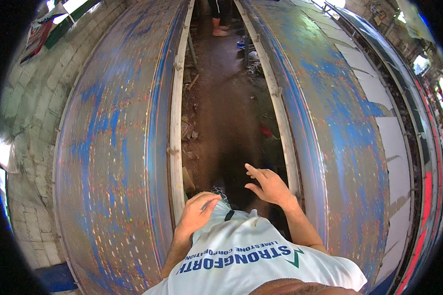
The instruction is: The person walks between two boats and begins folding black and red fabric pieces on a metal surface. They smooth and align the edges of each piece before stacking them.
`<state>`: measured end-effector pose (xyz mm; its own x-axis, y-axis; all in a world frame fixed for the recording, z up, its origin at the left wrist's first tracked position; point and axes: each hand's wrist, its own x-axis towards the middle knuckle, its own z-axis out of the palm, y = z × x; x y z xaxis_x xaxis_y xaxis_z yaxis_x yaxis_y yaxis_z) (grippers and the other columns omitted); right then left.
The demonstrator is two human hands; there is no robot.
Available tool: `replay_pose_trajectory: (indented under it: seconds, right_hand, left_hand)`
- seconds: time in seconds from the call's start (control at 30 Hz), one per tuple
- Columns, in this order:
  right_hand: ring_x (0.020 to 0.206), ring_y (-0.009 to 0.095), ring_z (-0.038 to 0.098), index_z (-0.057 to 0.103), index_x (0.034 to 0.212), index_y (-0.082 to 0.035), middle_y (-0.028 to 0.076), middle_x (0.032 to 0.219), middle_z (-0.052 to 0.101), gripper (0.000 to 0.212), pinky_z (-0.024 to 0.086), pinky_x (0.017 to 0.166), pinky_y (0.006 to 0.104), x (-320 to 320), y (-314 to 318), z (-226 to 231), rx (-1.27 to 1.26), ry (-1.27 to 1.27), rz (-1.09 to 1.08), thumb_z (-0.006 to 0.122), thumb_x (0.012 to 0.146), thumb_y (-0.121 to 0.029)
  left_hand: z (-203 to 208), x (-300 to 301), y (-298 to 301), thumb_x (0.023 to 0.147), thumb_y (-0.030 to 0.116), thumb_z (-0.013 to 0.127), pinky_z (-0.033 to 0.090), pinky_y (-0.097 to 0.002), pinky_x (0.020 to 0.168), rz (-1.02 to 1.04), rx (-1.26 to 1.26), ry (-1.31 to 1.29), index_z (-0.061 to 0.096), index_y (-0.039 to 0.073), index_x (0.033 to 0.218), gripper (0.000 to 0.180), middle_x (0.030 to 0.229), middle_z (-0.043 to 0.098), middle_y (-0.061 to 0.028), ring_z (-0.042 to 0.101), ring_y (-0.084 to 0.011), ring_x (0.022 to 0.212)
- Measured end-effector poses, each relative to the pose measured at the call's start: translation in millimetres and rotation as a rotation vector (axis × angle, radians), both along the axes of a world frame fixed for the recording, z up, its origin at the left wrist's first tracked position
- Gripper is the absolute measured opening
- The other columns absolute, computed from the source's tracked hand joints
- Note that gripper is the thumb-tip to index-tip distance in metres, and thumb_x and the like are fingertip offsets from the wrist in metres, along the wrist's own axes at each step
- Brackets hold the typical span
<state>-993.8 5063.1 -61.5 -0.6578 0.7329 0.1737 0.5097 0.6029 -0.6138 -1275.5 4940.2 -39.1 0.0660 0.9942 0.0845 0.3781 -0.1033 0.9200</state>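
Observation:
My left hand (200, 211) is held in front of my waist, near the wooden edge of the left table. Its fingers are bent together with the thumb against them, and a small greyish bit shows between them, too small to name. My right hand (270, 186) hangs over the aisle, close to the right table's inner edge, thumb and fingers apart and nothing in it. Long paint-streaked tables flank me: the left table (108, 147) and the right table (344, 147) both carry blue smears and coloured specks. Neither hand visibly touches a table.
A narrow dark aisle (226, 108) runs ahead between wooden rails (176, 123), with scraps along its sides. Another person's leg (216, 24) shows at the far end. Pale sheets (395, 147) line the right table's outer side. A block wall (32, 118) stands left.

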Motion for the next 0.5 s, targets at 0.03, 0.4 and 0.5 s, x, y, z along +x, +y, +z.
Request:
replay_pose_trajectory:
  seconds: [0.03,0.4,0.5]
  right_hand:
    - [0.109,0.038,0.073,0.048,0.160,-0.007,0.019,0.121,0.075,0.071,0.057,0.098,0.0488,-3.6,21.8,-6.7,-0.045,-0.007,-0.034,0.078,0.099,-0.028]
    - [0.118,0.033,0.073,0.063,0.147,-0.001,0.019,0.131,0.074,0.052,0.057,0.104,0.0449,-76.2,311.9,1.1,-0.496,0.371,0.069,0.077,0.100,-0.016]
    - [0.113,0.038,0.074,0.065,0.139,0.008,0.023,0.133,0.072,0.048,0.057,0.103,0.0468,-64.5,385.4,70.2,-0.660,0.909,0.347,0.073,0.102,-0.019]
  left_hand:
    - [-3.8,-8.2,23.4,0.104,0.008,0.071,0.059,-0.0377,0.092,0.004,-0.021,-0.021,0.078,0.001,0.114,0.015,0.113,0.079,-0.0145,0.076,-0.0287,0.104]
    - [-19.8,-49.2,375.8,0.103,0.010,0.071,0.061,-0.0436,0.089,-0.213,0.036,-0.014,0.076,0.001,0.117,0.017,0.111,0.077,-0.0155,0.075,-0.0348,0.102]
    - [-4.9,-60.8,485.0,0.103,0.012,0.071,0.060,-0.0442,0.092,-0.305,0.143,0.113,0.076,0.002,0.117,0.018,0.113,0.077,-0.0146,0.074,-0.0354,0.104]
